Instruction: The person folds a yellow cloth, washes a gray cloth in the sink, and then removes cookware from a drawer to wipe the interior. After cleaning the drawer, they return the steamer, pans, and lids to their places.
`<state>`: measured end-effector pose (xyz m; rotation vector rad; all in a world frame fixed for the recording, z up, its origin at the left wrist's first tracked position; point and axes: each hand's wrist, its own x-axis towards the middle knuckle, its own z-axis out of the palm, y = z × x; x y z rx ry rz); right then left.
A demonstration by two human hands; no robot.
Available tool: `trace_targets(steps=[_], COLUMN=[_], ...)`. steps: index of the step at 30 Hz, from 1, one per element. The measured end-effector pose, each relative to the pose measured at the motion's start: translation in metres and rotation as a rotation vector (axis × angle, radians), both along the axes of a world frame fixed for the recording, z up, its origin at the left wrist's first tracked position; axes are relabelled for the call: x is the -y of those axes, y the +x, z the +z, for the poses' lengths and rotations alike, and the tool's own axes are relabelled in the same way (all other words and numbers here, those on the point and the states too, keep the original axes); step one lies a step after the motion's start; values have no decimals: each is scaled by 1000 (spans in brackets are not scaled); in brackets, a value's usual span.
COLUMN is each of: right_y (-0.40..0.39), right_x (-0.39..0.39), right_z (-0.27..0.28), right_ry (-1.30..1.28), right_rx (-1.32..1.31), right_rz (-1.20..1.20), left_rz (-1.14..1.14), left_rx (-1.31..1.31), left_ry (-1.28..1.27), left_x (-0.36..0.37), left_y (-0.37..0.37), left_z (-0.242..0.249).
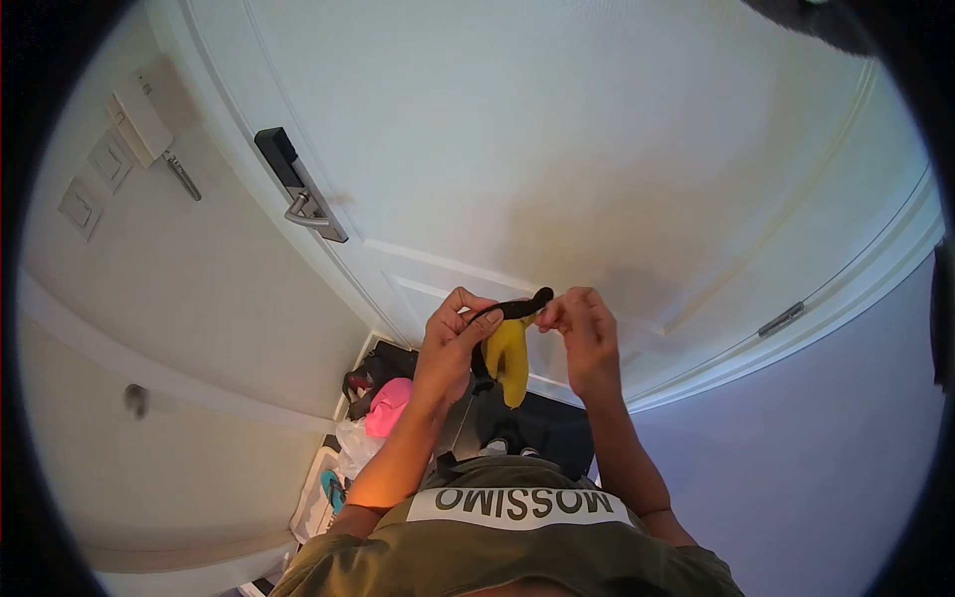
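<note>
Between my two hands, in front of my chest, hangs a yellow cloth item point(508, 363) with a black band point(519, 306) along its top. My left hand point(454, 336) pinches the band's left part between thumb and fingers. At the right end of the band, my right hand point(581, 323) has its fingers curled together by the yellow edge; what lies between its fingertips is too small to make out. More black material hangs at the left side of the yellow cloth, partly hidden behind my left hand.
A white door point(557, 129) with a metal handle point(307, 209) stands ahead. An intercom handset point(141, 121) and switches point(110, 159) are on the left wall. Low at the left lie a black bag point(390, 364), a pink item point(388, 406), a plastic bag point(356, 446) and a teal slipper point(333, 490).
</note>
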<state>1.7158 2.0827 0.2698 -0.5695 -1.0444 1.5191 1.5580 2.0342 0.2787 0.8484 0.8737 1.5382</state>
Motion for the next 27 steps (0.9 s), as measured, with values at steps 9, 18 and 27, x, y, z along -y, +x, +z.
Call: trace_targets(steps=[9, 18, 27], right_y=[-8, -2, -3], right_x=[9, 5, 25], right_z=[14, -3, 25], right_ry=[454, 107, 449], right_rx=[680, 233, 528], right_rz=[-349, -105, -239], left_rz=[29, 37, 87], left_rx=[-32, 55, -14], left_ry=[30, -12, 31], left_x=[4, 10, 17], left_y=[3, 3, 12], left_z=[4, 3, 7])
